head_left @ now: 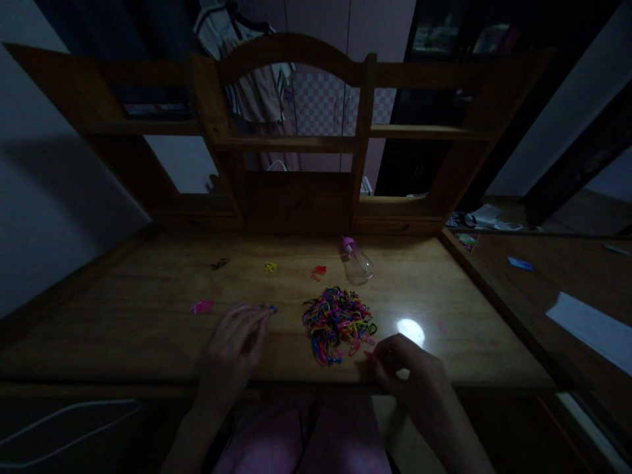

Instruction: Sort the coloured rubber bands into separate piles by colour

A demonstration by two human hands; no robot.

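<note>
A heap of small multicoloured rubber bands lies on the wooden desk, between my two hands. To its left, my left hand has its thumb and fingertips together at some blue rubber bands, low over the desktop. My right hand, by the heap's lower right edge, pinches a red rubber band. Small separate groups lie farther out: pink bands, dark bands, yellow bands and red bands.
Behind the heap a clear bottle with a pink top lies on its side. A wooden shelf unit rises along the desk's back edge. At right, a lower wooden surface holds white paper and a small blue packet.
</note>
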